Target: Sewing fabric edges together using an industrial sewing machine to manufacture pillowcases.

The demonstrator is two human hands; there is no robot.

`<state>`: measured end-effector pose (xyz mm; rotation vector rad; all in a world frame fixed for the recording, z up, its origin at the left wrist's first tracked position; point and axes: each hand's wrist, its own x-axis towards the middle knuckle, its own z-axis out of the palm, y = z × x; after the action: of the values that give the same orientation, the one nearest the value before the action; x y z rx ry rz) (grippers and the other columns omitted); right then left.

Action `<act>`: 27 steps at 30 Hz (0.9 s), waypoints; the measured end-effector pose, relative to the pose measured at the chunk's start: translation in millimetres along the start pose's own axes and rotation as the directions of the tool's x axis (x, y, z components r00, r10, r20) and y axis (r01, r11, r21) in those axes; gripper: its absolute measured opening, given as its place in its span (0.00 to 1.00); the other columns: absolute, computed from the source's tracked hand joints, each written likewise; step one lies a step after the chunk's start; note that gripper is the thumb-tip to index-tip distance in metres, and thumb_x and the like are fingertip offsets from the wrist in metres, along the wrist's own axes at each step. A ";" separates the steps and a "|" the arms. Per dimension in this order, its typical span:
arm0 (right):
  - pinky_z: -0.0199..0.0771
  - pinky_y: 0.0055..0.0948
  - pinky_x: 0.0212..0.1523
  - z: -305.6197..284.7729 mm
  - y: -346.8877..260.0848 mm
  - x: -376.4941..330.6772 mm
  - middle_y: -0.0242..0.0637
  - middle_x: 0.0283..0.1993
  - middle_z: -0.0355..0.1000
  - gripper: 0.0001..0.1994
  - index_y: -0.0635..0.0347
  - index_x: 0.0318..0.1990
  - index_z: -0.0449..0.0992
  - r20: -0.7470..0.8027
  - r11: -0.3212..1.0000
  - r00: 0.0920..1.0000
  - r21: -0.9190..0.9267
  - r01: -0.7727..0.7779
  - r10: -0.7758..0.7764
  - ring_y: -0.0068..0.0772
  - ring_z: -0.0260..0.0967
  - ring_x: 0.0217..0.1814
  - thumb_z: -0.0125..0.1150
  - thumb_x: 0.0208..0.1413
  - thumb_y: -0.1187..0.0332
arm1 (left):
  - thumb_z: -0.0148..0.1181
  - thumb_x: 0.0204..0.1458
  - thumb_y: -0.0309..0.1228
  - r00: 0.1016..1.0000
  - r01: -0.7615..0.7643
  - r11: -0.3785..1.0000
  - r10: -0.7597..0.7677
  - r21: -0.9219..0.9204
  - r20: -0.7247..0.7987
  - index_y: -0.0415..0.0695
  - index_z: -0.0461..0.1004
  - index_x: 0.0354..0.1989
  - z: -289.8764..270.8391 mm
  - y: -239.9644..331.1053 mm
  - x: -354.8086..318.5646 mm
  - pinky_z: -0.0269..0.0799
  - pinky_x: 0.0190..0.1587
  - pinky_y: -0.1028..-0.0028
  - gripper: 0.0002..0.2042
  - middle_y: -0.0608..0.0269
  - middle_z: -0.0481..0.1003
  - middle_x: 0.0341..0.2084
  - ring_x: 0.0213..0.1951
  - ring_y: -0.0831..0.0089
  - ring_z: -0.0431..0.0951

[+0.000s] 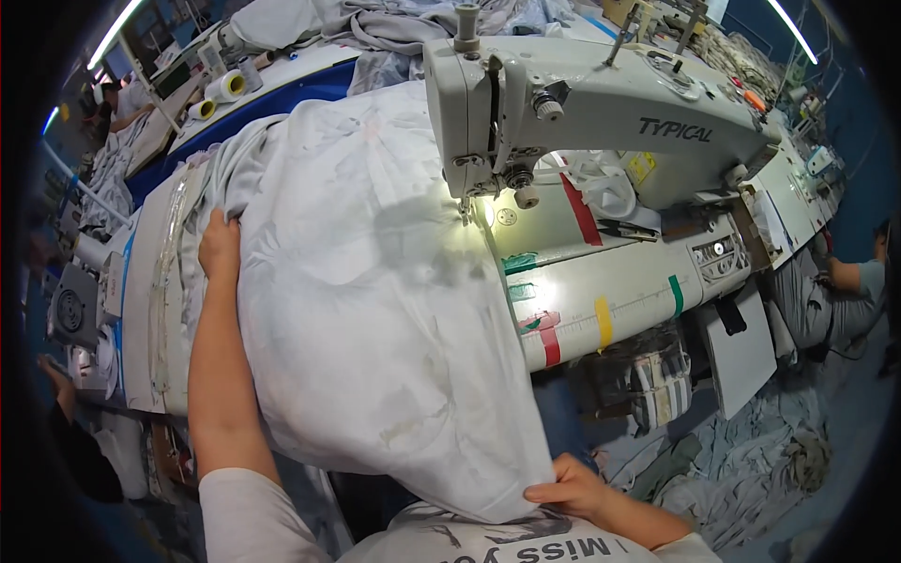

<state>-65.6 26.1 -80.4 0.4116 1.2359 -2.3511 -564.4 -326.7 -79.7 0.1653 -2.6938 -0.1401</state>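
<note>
A large white cloth [375, 310] lies over the sewing table and hangs over its near edge toward me. Its right edge runs up to the needle and presser foot of a white sewing machine [601, 103], whose small lamp lights that spot. My left hand [220, 246] is closed on the gathered grey-white folds at the cloth's left side, the fingertips partly hidden. Near my body, my right hand [568, 488] pinches the cloth's lower right corner between thumb and fingers.
Colored tape strips [603, 322] mark the machine bed beside a ruler scale. Thread cones [225, 87] stand on a table at the far left. Heaped fabric [751, 469] lies on the floor at the lower right. Other people are at the left and right rims.
</note>
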 end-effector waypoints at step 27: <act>0.65 0.20 0.47 -31.9 -24.3 89.7 0.37 0.42 0.76 0.08 0.71 0.39 0.78 0.102 0.990 0.986 0.037 -0.136 0.131 0.20 0.69 0.44 0.58 0.55 0.75 | 0.50 0.54 0.43 0.999 -0.028 0.999 0.028 0.017 -0.034 0.47 0.66 0.42 77.1 33.0 150.7 0.69 0.39 0.51 0.14 0.42 0.75 0.35 0.39 0.43 0.74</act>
<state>-153.2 42.3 -122.1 0.3754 1.0787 -2.2600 -736.0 -309.4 -82.0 0.1334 -2.6628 -0.1062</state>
